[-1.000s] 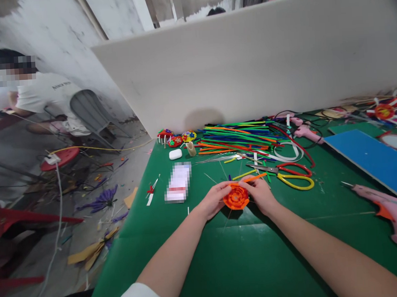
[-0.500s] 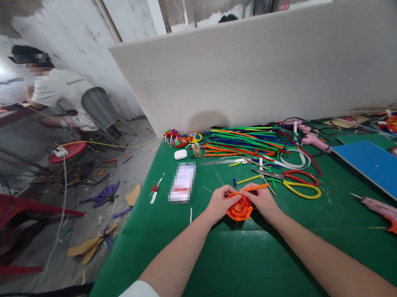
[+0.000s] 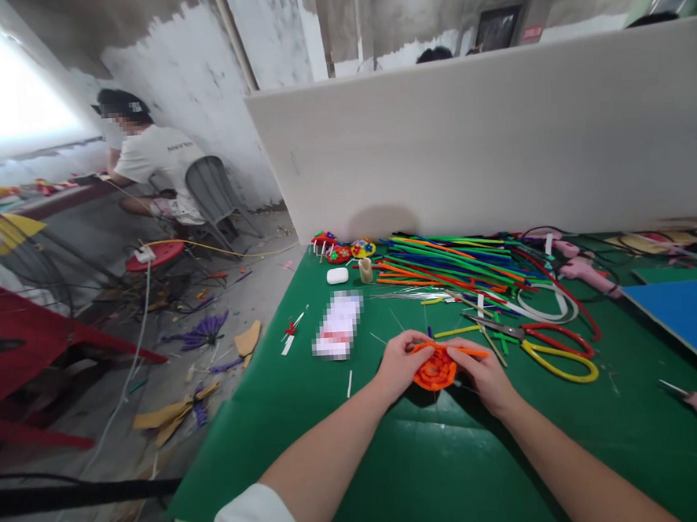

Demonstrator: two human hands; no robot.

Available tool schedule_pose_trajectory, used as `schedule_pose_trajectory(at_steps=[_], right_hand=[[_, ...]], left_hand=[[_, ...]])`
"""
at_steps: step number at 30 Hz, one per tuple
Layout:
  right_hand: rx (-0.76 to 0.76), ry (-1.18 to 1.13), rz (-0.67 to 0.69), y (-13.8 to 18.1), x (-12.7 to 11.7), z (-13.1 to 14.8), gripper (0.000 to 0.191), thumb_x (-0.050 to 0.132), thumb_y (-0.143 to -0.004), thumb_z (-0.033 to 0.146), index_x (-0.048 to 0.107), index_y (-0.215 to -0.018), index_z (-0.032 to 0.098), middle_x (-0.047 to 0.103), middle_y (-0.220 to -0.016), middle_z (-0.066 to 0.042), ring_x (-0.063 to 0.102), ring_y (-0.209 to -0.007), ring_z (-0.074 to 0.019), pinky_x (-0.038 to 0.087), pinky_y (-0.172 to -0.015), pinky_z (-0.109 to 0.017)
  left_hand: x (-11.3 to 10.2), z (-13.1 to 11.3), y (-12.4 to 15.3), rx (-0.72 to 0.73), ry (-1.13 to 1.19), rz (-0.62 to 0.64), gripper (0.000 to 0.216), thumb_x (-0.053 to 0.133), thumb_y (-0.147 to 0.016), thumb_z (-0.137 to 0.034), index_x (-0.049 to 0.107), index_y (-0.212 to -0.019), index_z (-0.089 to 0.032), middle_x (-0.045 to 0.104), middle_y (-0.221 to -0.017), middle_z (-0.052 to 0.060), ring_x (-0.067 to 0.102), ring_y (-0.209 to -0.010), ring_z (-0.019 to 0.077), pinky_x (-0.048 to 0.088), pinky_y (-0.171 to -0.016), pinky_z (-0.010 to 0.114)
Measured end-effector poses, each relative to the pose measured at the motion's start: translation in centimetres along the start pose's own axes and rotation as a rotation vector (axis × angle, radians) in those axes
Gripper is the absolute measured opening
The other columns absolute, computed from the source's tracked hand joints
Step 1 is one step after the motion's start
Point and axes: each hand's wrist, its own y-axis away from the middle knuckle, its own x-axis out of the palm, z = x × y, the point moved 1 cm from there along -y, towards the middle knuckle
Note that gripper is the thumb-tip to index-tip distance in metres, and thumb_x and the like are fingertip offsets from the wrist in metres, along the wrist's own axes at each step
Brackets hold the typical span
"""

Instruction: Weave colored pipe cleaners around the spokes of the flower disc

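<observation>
An orange woven disc [image 3: 435, 374] with thin wire spokes is held just above the green table [image 3: 397, 478]. My left hand [image 3: 400, 362] grips its left edge with fingers closed. My right hand [image 3: 485, 372] pinches an orange strip [image 3: 463, 351] that runs across the disc's top and sticks out to the right. Both forearms reach in from the bottom of the view.
A pile of coloured strips [image 3: 455, 266] lies behind the disc. Red and yellow scissors [image 3: 543, 347] are to the right, pink glue guns [image 3: 585, 272] and a blue board [image 3: 685, 311] further right. A white partition [image 3: 494, 134] backs the table. A seated person [image 3: 147, 167] works at the far left.
The view has swung left and upward. Both hands stay on the disc, and the orange strip now lies across its top edge.
</observation>
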Motion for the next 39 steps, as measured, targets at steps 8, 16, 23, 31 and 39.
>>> schedule_pose_trajectory(at_steps=[8,16,23,31,39], right_hand=[[-0.014,0.097,-0.044,-0.3,0.1,0.0,0.022,0.056,-0.067,0.035,0.061,-0.076,0.016,0.059,-0.073,-0.005,0.053,-0.068,-0.0161,0.044,-0.063,-0.028],[0.013,0.069,-0.104,-0.7,-0.1,-0.4,0.027,0.06,-0.063,0.036,0.062,-0.081,0.017,0.062,-0.082,-0.008,0.057,-0.073,-0.0199,0.046,-0.067,-0.033],[-0.022,0.105,-0.16,-0.9,0.0,-0.7,0.027,0.06,-0.061,0.04,0.063,-0.073,0.016,0.063,-0.073,-0.006,0.056,-0.069,-0.0192,0.045,-0.065,-0.032],[-0.039,0.124,-0.166,-1.0,-0.1,-1.2,0.024,0.059,-0.062,0.038,0.063,-0.072,0.016,0.062,-0.07,-0.006,0.055,-0.064,-0.018,0.045,-0.06,-0.03],[-0.024,0.091,-0.169,-0.7,0.3,-0.6,0.024,0.061,-0.06,0.036,0.061,-0.074,0.017,0.06,-0.065,-0.003,0.052,-0.052,-0.0131,0.043,-0.05,-0.026]], left_hand=[[-0.2,0.5,-0.2,0.023,-0.093,-0.038,0.021,0.061,-0.061,-0.03,0.057,-0.073,-0.014,0.057,-0.069,0.003,0.052,-0.065,0.0118,0.043,-0.061,0.023],[-0.1,0.5,-0.4,0.032,-0.11,-0.045,0.019,0.059,-0.062,-0.028,0.057,-0.075,-0.015,0.056,-0.068,0.002,0.052,-0.063,0.0109,0.042,-0.059,0.023],[-0.1,0.4,-0.5,0.063,-0.14,-0.052,0.017,0.058,-0.062,-0.027,0.059,-0.074,-0.015,0.058,-0.071,0.003,0.053,-0.065,0.012,0.043,-0.062,0.024],[-0.2,0.9,-0.9,0.097,-0.227,-0.074,0.013,0.058,-0.061,-0.025,0.058,-0.068,-0.014,0.058,-0.065,0.002,0.052,-0.061,0.0114,0.042,-0.06,0.023],[-0.8,0.5,-1.0,0.197,-0.332,-0.102,0.012,0.055,-0.063,-0.023,0.059,-0.07,-0.014,0.059,-0.066,0.002,0.053,-0.062,0.0116,0.042,-0.06,0.023]])
